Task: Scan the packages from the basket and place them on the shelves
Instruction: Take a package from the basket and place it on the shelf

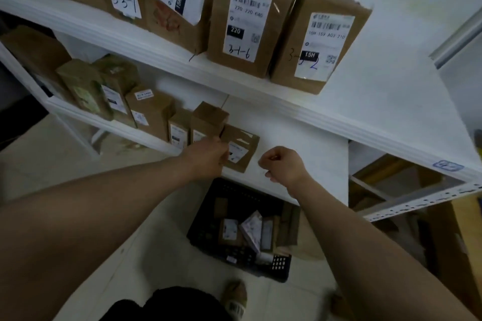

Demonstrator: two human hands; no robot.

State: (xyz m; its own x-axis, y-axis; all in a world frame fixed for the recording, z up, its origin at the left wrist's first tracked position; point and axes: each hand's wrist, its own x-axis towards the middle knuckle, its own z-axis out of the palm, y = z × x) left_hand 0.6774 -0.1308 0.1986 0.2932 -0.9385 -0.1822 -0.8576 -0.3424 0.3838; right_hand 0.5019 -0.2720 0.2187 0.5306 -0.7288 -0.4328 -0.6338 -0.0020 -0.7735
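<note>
1. The box (241, 150) stands on the shelf (300, 143) above the basket (206, 211); your left hand (208, 157) curls on its left edge.
2. Your right hand (283, 164), above the basket too, is a fist, seemingly empty.
3. Likely light, stiff cardboard: hold by the sides.
4. Left fingertips hidden; labels blurred.

Brown cardboard packages (219, 41) carry white labels (247, 21) with black barcodes, black blocks and blue or black handwriting. The shelves (287, 104) are white. At centre the small package (241, 150) is brown, white-labelled. Lower centre, the basket (200, 234) is black with a grid of holes.
</note>
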